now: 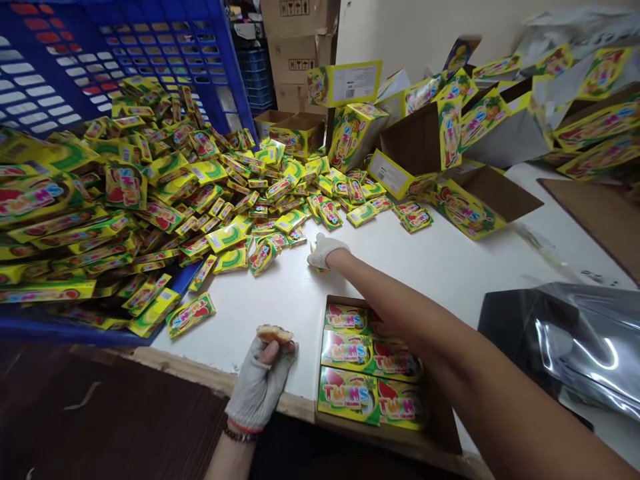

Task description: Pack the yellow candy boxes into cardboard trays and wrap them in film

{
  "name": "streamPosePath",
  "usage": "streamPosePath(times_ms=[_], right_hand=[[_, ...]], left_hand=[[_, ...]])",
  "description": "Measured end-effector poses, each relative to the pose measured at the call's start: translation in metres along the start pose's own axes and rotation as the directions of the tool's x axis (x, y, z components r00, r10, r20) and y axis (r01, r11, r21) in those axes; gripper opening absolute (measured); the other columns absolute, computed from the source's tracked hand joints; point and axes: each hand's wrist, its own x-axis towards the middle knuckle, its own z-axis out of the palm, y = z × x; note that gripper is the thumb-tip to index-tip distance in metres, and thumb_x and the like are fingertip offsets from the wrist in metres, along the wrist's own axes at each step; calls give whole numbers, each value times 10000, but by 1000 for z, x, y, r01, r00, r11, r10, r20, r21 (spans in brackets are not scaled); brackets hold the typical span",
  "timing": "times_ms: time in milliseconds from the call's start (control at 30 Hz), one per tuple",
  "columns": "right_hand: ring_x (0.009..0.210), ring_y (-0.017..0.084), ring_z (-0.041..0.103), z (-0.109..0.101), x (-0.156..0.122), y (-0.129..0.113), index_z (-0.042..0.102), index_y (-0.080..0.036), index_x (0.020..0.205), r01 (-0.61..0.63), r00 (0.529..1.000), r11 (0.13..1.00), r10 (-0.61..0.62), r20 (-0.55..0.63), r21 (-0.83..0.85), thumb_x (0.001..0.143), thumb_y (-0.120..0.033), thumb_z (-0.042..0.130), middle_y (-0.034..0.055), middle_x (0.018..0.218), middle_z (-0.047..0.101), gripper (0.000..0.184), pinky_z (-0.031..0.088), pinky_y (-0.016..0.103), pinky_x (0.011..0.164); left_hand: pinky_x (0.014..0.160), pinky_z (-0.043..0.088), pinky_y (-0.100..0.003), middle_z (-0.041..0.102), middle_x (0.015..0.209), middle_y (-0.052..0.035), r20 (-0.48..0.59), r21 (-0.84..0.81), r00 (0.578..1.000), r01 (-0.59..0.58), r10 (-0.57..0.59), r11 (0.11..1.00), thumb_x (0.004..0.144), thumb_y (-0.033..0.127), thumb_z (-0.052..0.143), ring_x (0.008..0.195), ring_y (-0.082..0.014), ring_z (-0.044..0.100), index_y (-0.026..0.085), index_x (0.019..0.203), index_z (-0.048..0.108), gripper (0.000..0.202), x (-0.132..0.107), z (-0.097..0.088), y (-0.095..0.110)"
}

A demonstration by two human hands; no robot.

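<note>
This appears to be a packing workshop. A slotted blue plastic crate [175, 43] brims with small yellow-and-green printed cardboard packets [230, 237], which spill across a long white worktop [445, 263] with a raw wooden edge. Open yellow-printed cardboard boxes [467, 210] crowd its far side, sealed brown shipping cartons [300, 63] bearing black handling symbols stand stacked behind, and glossy clear plastic sheeting [595, 340] lies at the right.

On your white table [280, 293], you have loose yellow packs [293, 220] behind, a filled carton [443, 425] at the front edge, and yellow display boxes [467, 208] toward the rear right.
</note>
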Motion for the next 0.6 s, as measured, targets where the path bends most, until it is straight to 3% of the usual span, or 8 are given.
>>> streamPosePath(times_ms=[100, 167, 233, 300, 367, 467, 533, 600], right_hand=[[942, 260, 649, -14, -36, 12, 402, -160, 1330, 124, 990, 991, -119, -71, 59, 742, -386, 652, 136, 1092, 674, 678, 490, 339, 761], [894, 226, 635, -21, -73, 30, 392, -180, 1342, 289, 942, 948, -256, -217, 132, 761, -424, 643, 101, 1065, 670, 678, 483, 332, 765], [925, 229, 610, -22, -112, 50, 467, -185, 1276, 480, 833, 873, -420, -361, 92, 732, -422, 684, 97, 1098, 649, 632, 476, 359, 820], [943, 240, 590, -12, -143, 66, 548, -173, 1188, 609, 720, 790, -586, -371, -66, 754, -373, 675, 112, 1086, 642, 495, 466, 391, 849], [894, 243, 580, 6, -163, 77, 596, -163, 1131, 645, 651, 724, -688, -322, -243, 811, -289, 620, 116, 1013, 648, 345, 471, 402, 793], [870, 246, 568, 35, -171, 84, 645, -159, 1000, 607, 628, 687, -723, -288, -399, 888, -190, 524, 125, 987, 649, 168, 481, 396, 739], [935, 250, 570, 49, -172, 86, 654, -144, 978, 619, 628, 676, -731, -266, -400, 904, -148, 484, 146, 1071, 644, 185, 497, 401, 796], [1025, 265, 564, 59, -175, 87, 646, -106, 1070, 652, 628, 667, -741, -237, -359, 879, -110, 480, 176, 1176, 622, 253, 496, 425, 886]], left_hand=[[770, 595, -280, 707, 791, 10, 22, -10, 1000, -12, 12, 1000, 497, 214, 928, 715, -121, 658, 207, 811, 720, 377, 0, -1, 0], [775, 590, -270, 703, 796, 9, 40, -6, 999, -9, 9, 1000, 516, 217, 921, 726, -118, 656, 204, 812, 718, 359, 1, -1, -1], [776, 585, -260, 699, 803, 6, 57, 2, 998, 8, -8, 1000, 536, 218, 912, 733, -116, 653, 202, 811, 716, 338, 1, -1, -1], [781, 582, -259, 696, 810, 3, 68, 14, 997, 22, -23, 1000, 548, 218, 906, 736, -116, 649, 199, 807, 712, 323, 2, 0, 0], [788, 583, -266, 695, 813, 1, 65, 29, 998, 25, -27, 999, 548, 221, 905, 738, -121, 648, 197, 805, 711, 323, 2, 0, 0], [784, 584, -270, 692, 804, 3, 61, 47, 998, 27, -30, 999, 537, 225, 910, 729, -122, 645, 199, 800, 709, 331, 1, 1, 1], [782, 582, -267, 688, 794, 7, 57, 50, 998, 28, -31, 998, 526, 229, 914, 722, -119, 640, 201, 790, 708, 335, 0, 1, 1], [790, 580, -268, 686, 796, 8, 44, 51, 999, 28, -30, 998, 517, 238, 918, 725, -117, 637, 201, 788, 710, 344, 0, 1, 1]])
